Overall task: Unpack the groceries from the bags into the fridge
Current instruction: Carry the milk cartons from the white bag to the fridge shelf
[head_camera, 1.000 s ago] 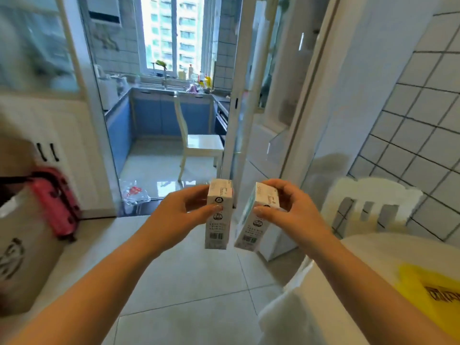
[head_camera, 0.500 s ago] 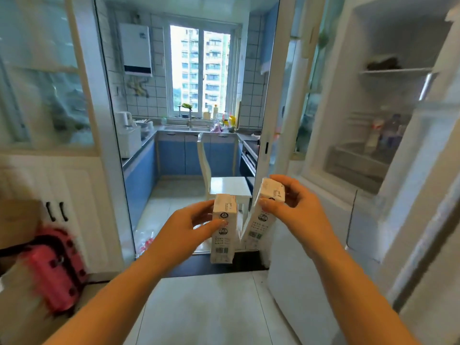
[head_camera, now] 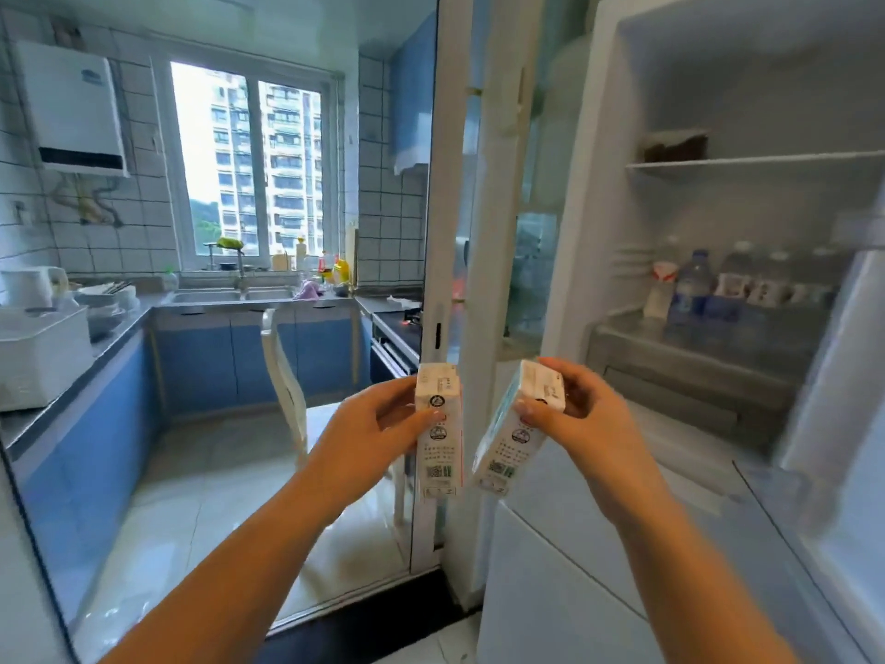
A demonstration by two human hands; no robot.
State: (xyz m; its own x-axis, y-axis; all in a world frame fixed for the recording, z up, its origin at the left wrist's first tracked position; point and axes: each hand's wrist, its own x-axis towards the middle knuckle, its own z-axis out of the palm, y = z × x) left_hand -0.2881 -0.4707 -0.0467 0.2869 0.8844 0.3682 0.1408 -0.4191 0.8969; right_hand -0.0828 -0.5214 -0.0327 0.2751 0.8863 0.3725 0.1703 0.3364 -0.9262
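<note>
Open fridge (head_camera: 718,194) filling the frame from 1 to 5 o'clock, its right side and door cut off by the frame edge and smeared by motion blur. On the upper shelf (head_camera: 747,160), at 2 o'clock, a dark lump too blurred to name. Lower down at 3 o'clock, a row of bottles (head_camera: 694,280) and small packs, labels unreadable. Blue-cabinet kitchen beyond a glass doorway from 8 to 11 o'clock, with a white chair (head_camera: 287,395) near centre, seat partly hidden behind the left forearm. At 6 o'clock, close to centre, left hand (head_camera: 378,438) wrapped round an upright left carton (head_camera: 438,431), thumb across its front, fingers hidden behind. Just beside it toward 4 o'clock, right hand (head_camera: 579,414) pinching the top of a right carton (head_camera: 515,431), tilted with its foot toward the other; lower corners near, touching or apart not clear. Print on both too small to read.
</note>
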